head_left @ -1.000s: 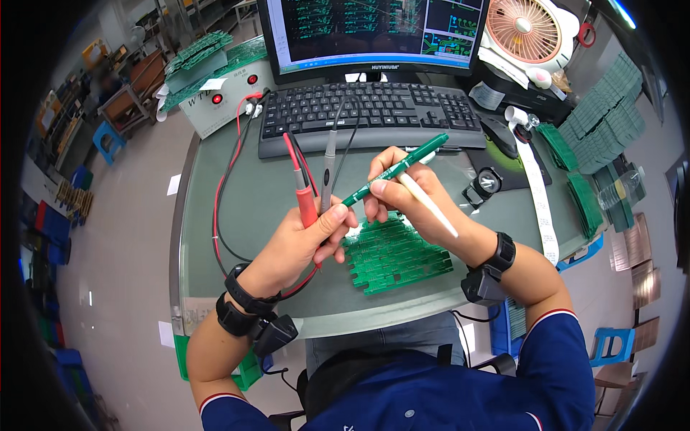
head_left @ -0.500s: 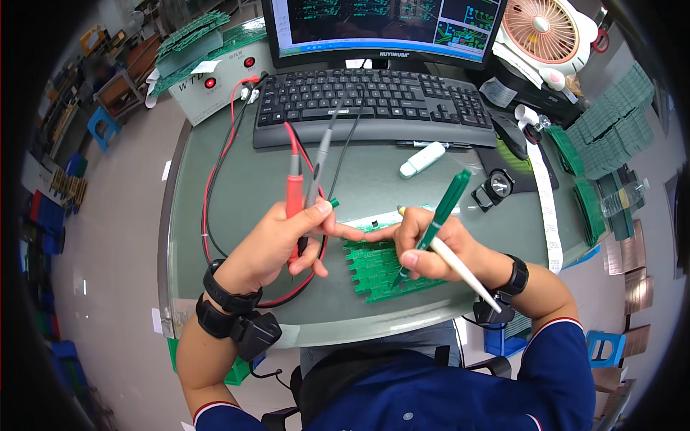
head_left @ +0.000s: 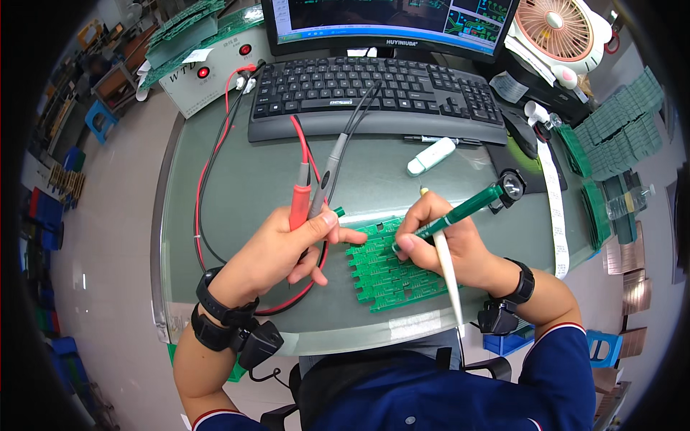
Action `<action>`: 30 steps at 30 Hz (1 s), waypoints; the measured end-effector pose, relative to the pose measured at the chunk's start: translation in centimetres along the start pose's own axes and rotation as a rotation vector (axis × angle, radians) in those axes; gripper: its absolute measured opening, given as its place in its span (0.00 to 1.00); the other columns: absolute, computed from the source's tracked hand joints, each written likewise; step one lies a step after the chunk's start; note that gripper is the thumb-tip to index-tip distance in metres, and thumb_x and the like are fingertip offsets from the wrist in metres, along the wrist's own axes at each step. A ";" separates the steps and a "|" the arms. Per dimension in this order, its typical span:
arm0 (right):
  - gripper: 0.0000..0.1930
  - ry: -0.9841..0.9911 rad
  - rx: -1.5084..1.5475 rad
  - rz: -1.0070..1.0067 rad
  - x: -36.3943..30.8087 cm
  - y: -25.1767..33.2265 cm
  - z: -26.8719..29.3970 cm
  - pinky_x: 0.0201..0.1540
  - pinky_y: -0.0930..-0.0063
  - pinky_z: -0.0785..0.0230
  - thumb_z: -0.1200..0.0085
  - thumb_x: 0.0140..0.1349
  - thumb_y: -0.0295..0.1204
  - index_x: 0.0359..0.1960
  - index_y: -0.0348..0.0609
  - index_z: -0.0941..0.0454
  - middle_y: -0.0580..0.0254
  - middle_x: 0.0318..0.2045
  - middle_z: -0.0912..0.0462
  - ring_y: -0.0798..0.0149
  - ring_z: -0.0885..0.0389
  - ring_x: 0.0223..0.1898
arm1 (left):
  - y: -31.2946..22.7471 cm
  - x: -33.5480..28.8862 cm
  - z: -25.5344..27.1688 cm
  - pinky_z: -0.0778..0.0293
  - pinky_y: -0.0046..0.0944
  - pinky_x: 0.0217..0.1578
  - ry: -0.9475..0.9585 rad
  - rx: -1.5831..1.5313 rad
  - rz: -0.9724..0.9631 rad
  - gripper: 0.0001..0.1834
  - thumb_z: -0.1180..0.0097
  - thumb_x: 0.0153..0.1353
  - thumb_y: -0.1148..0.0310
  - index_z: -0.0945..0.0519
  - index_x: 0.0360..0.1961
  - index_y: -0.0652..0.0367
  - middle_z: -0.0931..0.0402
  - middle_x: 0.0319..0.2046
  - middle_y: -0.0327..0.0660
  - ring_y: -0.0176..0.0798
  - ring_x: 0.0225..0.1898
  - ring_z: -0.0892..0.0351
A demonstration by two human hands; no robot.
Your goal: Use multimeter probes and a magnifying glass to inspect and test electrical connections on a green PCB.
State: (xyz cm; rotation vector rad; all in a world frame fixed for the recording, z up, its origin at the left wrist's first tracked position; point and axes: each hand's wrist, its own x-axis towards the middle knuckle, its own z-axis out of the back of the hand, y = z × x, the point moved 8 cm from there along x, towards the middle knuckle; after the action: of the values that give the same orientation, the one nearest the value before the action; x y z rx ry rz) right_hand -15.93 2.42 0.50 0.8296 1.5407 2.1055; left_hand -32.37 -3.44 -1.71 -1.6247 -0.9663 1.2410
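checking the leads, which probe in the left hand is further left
The red probe; the grey probe stands to its right in the left hand.

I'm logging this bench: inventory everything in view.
marker: 1, green, right hand
stick: 1, white, right hand
red probe: 1, red, left hand
grey probe: 1, grey, left hand
cap: 1, green, left hand
circuit panel: 1, green, centre
desk: 1, greenish, centre
keyboard: 1, black, top
monitor: 1, black, top
mouse: 1, black, right
block: 1, white, upper centre
fan: 1, white, top right
box: 1, whitish, upper left
paper strip: 1, white, right
bottle: 1, clear, right
board stacks: several, green, sides
left hand: 1, bare, centre
right hand: 1, bare, centre
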 end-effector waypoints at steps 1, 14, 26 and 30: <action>0.09 0.001 0.002 -0.002 0.1 0.1 0.0 0.28 0.74 0.36 0.40 0.61 0.30 0.33 0.40 0.27 0.63 0.27 0.27 0.71 0.28 0.27 | 0.0 0.0 0.0 0.22 0.31 0.21 0.008 -0.003 -0.003 0.20 0.59 0.72 0.56 0.31 0.31 0.62 0.22 0.46 0.64 0.21 0.07 0.40; 0.09 0.083 -0.256 0.084 0.4 1.0 -1.1 0.27 0.77 0.36 0.39 0.61 0.29 0.33 0.40 0.27 0.65 0.25 0.24 0.72 0.27 0.24 | 0.0 0.1 0.0 0.26 0.28 0.16 -0.008 0.015 -0.035 0.18 0.58 0.71 0.58 0.32 0.30 0.60 0.21 0.44 0.62 0.21 0.07 0.43; 0.10 0.118 -0.284 0.026 0.4 0.7 -1.3 0.30 0.76 0.34 0.39 0.61 0.31 0.33 0.40 0.27 0.64 0.27 0.21 0.71 0.25 0.27 | -0.1 0.0 -0.1 0.27 0.28 0.16 -0.012 0.034 -0.026 0.17 0.59 0.71 0.58 0.31 0.31 0.60 0.21 0.44 0.63 0.21 0.07 0.44; 0.09 0.119 -0.294 0.031 0.4 0.7 -1.2 0.29 0.76 0.34 0.39 0.61 0.30 0.33 0.40 0.27 0.64 0.27 0.22 0.71 0.26 0.27 | -0.1 0.0 0.0 0.27 0.28 0.16 -0.013 0.040 -0.025 0.17 0.60 0.72 0.58 0.31 0.31 0.60 0.21 0.45 0.63 0.21 0.07 0.44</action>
State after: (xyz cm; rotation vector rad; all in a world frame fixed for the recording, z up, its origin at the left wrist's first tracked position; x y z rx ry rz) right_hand -17.04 1.59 0.98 0.6371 1.2362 2.3666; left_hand -32.39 -3.42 -1.56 -1.5710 -0.9612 1.2484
